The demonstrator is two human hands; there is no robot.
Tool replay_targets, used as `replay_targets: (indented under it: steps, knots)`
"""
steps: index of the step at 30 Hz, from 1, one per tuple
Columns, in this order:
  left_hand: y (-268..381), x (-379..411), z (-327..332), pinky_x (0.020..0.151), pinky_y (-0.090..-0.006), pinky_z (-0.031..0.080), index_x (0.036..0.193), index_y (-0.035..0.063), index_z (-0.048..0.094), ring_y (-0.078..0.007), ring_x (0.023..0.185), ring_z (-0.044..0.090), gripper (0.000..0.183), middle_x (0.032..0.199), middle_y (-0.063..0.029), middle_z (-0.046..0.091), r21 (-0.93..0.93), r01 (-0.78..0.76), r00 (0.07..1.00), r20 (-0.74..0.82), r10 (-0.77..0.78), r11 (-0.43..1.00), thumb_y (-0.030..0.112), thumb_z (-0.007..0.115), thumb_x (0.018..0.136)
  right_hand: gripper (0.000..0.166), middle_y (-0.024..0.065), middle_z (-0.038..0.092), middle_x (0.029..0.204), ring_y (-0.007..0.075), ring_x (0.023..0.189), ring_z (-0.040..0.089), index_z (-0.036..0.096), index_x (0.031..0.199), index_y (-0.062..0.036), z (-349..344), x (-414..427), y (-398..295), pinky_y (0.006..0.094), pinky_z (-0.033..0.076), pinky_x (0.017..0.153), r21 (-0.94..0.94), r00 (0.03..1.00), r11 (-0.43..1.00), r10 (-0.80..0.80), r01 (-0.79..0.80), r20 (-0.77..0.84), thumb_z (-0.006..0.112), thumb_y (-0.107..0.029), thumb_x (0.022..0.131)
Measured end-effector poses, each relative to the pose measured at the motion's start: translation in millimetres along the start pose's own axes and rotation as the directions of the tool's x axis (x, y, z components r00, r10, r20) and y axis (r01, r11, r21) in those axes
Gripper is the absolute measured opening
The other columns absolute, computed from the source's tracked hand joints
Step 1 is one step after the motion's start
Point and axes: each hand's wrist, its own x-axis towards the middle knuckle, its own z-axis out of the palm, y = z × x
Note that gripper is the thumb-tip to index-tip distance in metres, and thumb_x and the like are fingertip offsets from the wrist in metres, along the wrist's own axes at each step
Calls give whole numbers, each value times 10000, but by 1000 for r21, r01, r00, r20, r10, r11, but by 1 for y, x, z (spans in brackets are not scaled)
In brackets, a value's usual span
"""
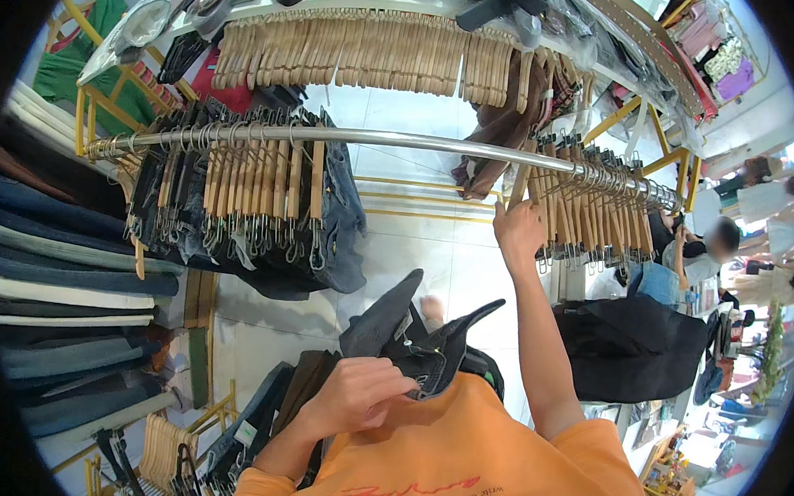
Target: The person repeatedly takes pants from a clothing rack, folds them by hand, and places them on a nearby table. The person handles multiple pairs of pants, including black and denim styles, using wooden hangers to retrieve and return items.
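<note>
In the head view, my left hand (366, 391) grips the waistband of dark denim trousers (425, 354) close to my chest; the fabric spreads out beyond the fingers. My right arm reaches up to the metal rail (403, 139), where my right hand (520, 227) is closed on a wooden clip hanger (520, 180) at the near end of a row of similar hangers (591, 211). Its fingertips are partly hidden. Across the rail on the left hang more wooden clip hangers (266, 180) with dark jeans (341, 225).
Wooden hangers (373, 51) hang in a row under a white shelf holding packed goods. Folded trousers (79, 275) fill shelves at the left. A black garment (627, 348) lies at the right. A person (703, 250) is farther right. Trousers on hangers (253, 415) stand at the lower left.
</note>
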Motion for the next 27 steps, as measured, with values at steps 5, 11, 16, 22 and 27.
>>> replay_targets:
  steps: [5, 11, 16, 22, 27]
  knots:
    - [-9, -16, -12, 567, -371, 483, 985, 67, 744, -279, 639, 617, 279, 761, -69, 659, -102, -59, 998, 12, 60, 993, -23, 810, 729, 385, 241, 775, 945, 452, 961, 751, 797, 986, -32, 1, 3, -14, 542, 587, 858, 125, 987, 979, 160, -159, 6, 708, -405, 951]
    - [-17, -20, -34, 623, -369, 501, 1001, 77, 736, -260, 709, 622, 280, 823, -44, 674, -18, -107, 993, 57, 108, 994, 20, 820, 740, 379, 232, 760, 864, 455, 883, 738, 793, 955, -13, -18, -31, -23, 541, 557, 818, 390, 980, 906, 195, -167, -33, 738, -387, 932]
    - [-25, -16, -34, 603, -360, 497, 965, 80, 741, -270, 671, 615, 258, 824, -51, 696, -33, -122, 993, 2, 122, 992, -19, 805, 735, 310, 216, 679, 765, 376, 679, 657, 743, 920, 47, -38, -66, 4, 467, 497, 670, 461, 987, 879, -53, 119, -154, 788, -260, 926]
    - [-25, -14, -25, 607, -322, 518, 980, 69, 755, -221, 625, 577, 265, 1130, -116, 688, 25, -20, 996, -92, 23, 999, -47, 815, 749, 190, 114, 580, 697, 189, 614, 550, 725, 923, 50, -88, -122, 24, 352, 443, 599, 621, 979, 782, -166, 58, 117, 797, -126, 920]
    - [-23, -10, -15, 570, -291, 475, 981, 70, 778, -155, 593, 503, 274, 1484, -197, 531, 75, 182, 954, -256, -158, 980, -103, 790, 768, 117, 81, 600, 760, 179, 689, 537, 733, 956, 45, -129, -147, 50, 325, 446, 636, 673, 879, 713, -432, 198, 200, 793, -29, 889]
